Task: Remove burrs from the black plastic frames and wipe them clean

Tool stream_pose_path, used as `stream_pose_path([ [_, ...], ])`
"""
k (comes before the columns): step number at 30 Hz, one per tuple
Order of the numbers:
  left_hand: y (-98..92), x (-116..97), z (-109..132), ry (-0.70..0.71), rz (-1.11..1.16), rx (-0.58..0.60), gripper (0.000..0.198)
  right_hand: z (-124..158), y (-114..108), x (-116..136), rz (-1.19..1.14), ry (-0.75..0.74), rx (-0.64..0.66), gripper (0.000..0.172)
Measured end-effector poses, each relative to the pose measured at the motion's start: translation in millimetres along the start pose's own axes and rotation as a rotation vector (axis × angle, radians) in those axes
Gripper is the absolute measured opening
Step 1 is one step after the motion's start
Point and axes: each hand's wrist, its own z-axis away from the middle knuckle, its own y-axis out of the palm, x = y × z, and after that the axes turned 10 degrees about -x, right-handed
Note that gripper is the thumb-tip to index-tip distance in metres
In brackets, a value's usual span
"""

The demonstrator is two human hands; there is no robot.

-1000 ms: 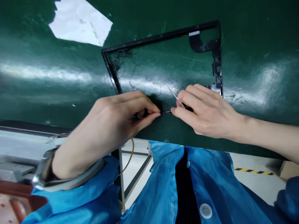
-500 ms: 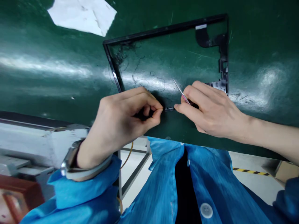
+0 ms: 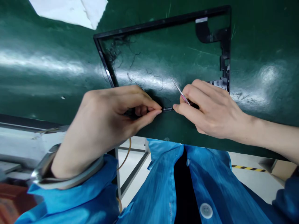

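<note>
A thin black rectangular frame (image 3: pixel 161 23), like a screen bezel, lies tilted on the green tabletop. My left hand (image 3: pixel 109 115) has thumb and forefinger pinched together on its near bar; whether a shred is also between the fingertips is hidden. Just to the right, my right hand (image 3: pixel 210 109) is closed around a slim pointed metal tool (image 3: pixel 177 88) with a touch of pink, its tip pointing up and left. The right thumb rests on the same bar. Fine black curled strands (image 3: pixel 114 51) are gathered in the frame's far left corner, with more loose ones inside it.
A torn white sheet (image 3: pixel 72 12) lies at the far left. Beside the frame's right side is a black flat flap (image 3: pixel 202 32). A small pale scrap (image 3: pixel 63 97) is on the tabletop (image 3: pixel 261 102). The table's near edge runs just before my body.
My left hand has moved slightly left, its wrist lower and farther out, still pinched at the bar. The frame appears slightly higher and larger in view. My right hand has hardly moved.
</note>
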Motion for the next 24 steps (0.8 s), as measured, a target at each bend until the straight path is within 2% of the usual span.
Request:
stream_pose_path([
  [6, 0.7, -4.7, 1.2, 0.038, -0.069, 0.016, 0.012, 0.2, -0.8, 0.0, -0.015, 0.014, 0.031, 0.045],
  [11, 13.8, -9.1, 8.7, 0.02, -0.114, -0.087, 0.016, -0.4, 0.0, 1.2, 0.01, 0.01, 0.003, 0.044],
  [15, 22.8, -2.2, 13.0, 0.065, -0.152, -0.207, 0.013, -3.9, -2.3, 0.9, 0.032, -0.001, 0.051, 0.048],
  [21, 12.6, 4.1, 17.1, 0.113, -0.172, -0.295, 0.006, -6.4, -4.2, 0.2, 0.051, -0.015, 0.073, 0.053],
  [24, 10.0, 3.5, 20.0, 0.144, -0.178, -0.249, 0.011, -9.1, -4.8, 0.9, 0.033, -0.002, 0.095, 0.051],
])
